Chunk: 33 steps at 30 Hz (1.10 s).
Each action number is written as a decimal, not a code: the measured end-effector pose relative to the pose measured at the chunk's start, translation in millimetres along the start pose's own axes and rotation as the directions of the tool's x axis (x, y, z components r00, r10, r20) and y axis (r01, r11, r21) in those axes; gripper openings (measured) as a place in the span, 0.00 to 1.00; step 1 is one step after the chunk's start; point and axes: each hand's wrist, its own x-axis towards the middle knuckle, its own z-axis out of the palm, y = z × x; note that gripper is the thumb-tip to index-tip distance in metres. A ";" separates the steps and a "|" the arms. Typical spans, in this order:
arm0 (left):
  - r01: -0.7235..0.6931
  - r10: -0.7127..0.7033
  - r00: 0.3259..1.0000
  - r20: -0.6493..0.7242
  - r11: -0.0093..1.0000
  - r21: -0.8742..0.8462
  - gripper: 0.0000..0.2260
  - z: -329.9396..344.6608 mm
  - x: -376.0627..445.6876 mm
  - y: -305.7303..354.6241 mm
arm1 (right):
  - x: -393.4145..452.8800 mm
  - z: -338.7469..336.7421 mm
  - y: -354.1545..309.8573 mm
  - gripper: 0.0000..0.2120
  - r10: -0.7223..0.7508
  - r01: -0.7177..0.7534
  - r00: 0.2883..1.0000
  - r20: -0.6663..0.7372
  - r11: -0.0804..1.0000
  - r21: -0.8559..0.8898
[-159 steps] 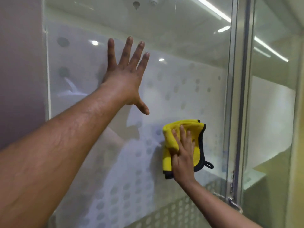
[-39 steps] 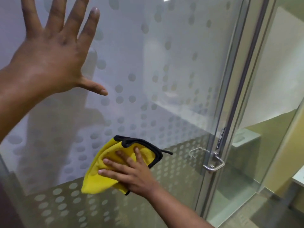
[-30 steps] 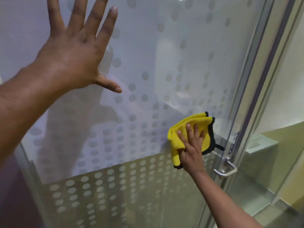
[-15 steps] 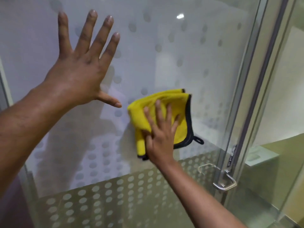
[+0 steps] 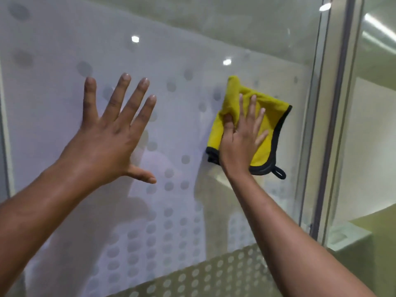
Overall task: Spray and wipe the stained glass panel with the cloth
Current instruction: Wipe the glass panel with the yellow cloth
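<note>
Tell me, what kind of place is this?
Probably an office. The glass panel has frosted dots, a metal door frame stands beside it, and long ceiling lights reflect in the glass.

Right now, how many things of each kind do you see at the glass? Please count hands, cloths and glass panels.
Hands: 2, the left hand flat on the glass, the right hand pressing the cloth
Cloths: 1, the yellow cloth
Glass panels: 2, the dotted panel and the side panel
Total: 5

Metal door frame (image 5: 334, 125) runs upright; right of it, ceiling strip lights (image 5: 379, 28) glow above a pale wall (image 5: 372, 146).
</note>
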 end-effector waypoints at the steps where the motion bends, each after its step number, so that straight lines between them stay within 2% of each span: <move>1: 0.000 0.000 1.000 -0.006 1.000 -0.004 0.70 0.5 -0.1 -0.3 | -6.4 7.6 -16.2 0.29 -0.128 0.128 0.992 0.018 0.992 -0.017; 3: 0.001 -0.001 1.000 -0.002 1.000 -0.012 0.69 -0.8 -0.7 -0.9 | -20.1 20.2 -34.9 0.28 -0.340 0.341 0.939 0.060 0.940 -0.025; 7: 0.003 -0.003 0.999 0.042 1.000 -0.008 0.68 -8.3 -1.3 -0.9 | 13.9 8.7 -8.7 0.26 -0.542 0.548 0.829 0.135 0.837 -0.002; 8: 0.004 -0.004 0.999 0.050 1.000 -0.006 0.68 -9.9 -1.7 -0.1 | 28.6 1.8 3.2 0.26 -0.517 0.522 0.845 0.134 0.853 0.001; 9: 0.007 -0.006 0.998 0.056 1.000 -0.006 0.67 -11.1 -1.7 0.6 | 43.2 -5.3 14.5 0.26 -0.426 0.428 0.898 0.110 0.904 0.010; 11: 0.018 -0.017 0.998 0.068 1.000 -0.007 0.67 -13.8 -1.3 1.1 | 66.7 -16.4 24.9 0.26 -0.117 0.116 0.993 0.025 0.992 0.054; 13: 0.028 -0.026 0.996 0.083 1.000 -0.014 0.67 -16.0 -1.5 1.6 | 72.1 -15.1 13.3 0.26 0.112 -0.110 0.993 -0.034 0.992 0.057; 14: 0.035 -0.033 0.996 0.086 0.999 -0.020 0.66 -16.3 -1.5 1.6 | 68.9 -10.5 -0.5 0.26 0.129 -0.127 0.991 -0.038 0.991 0.040; 15: 0.041 -0.039 0.995 0.087 0.999 -0.025 0.66 -16.3 -1.4 1.6 | 62.7 -4.4 -17.8 0.27 0.076 -0.075 0.997 -0.020 0.997 0.031; 17: 0.043 -0.039 0.995 0.091 0.998 -0.035 0.66 -15.9 -1.3 1.5 | 44.7 9.0 -54.5 0.29 -0.181 0.180 0.982 0.059 0.983 0.024; 19: 0.037 -0.033 0.995 0.092 0.999 -0.038 0.66 -15.3 -0.8 1.6 | 33.2 19.1 -84.8 0.28 -0.417 0.418 0.900 0.128 0.908 0.018; 24: 0.038 -0.034 0.995 0.096 0.999 -0.035 0.68 -7.7 2.3 1.1 | 53.2 23.6 -128.1 0.27 -0.605 0.612 0.777 0.171 0.791 0.018; 28: 0.023 -0.020 0.996 0.089 0.999 -0.035 0.71 -1.1 4.4 -1.7 | 77.6 17.5 -121.9 0.25 -0.711 0.723 0.673 0.205 0.691 0.021; 30: 0.017 -0.014 0.995 0.094 0.999 -0.036 0.72 1.8 4.0 -3.7 | 94.4 12.9 -103.9 0.25 -0.680 0.690 0.707 0.193 0.724 0.023; 33: 0.007 -0.004 0.995 0.100 0.999 -0.035 0.73 3.8 2.8 -4.7 | 121.1 4.8 -68.5 0.25 -0.519 0.521 0.845 0.129 0.853 0.024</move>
